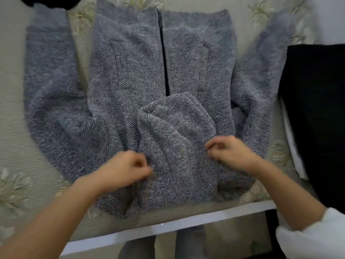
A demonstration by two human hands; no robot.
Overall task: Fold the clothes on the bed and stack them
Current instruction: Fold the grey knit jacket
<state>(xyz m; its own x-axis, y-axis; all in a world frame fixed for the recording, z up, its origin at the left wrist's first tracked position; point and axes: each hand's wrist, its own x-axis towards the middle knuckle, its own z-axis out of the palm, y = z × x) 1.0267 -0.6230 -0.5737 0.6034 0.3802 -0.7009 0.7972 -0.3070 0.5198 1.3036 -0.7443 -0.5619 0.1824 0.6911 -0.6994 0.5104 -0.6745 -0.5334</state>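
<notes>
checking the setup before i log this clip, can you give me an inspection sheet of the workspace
surface: bed with a pale flower-patterned cover, white edge nearest the person
job's things: grey jacket lying flat, dark zip line down the middle, sleeves spread to both sides, hood folded down onto the body
clutter: black cloth at the right; another dark thing at the top left, cut off
grippers: left hand and right hand, fingers curled, seemingly pinching the jacket either side of the hood's base
cables: nothing seen
surroundings: white fluffy sleeve on the right arm; below the bed edge too blurred to tell
</notes>
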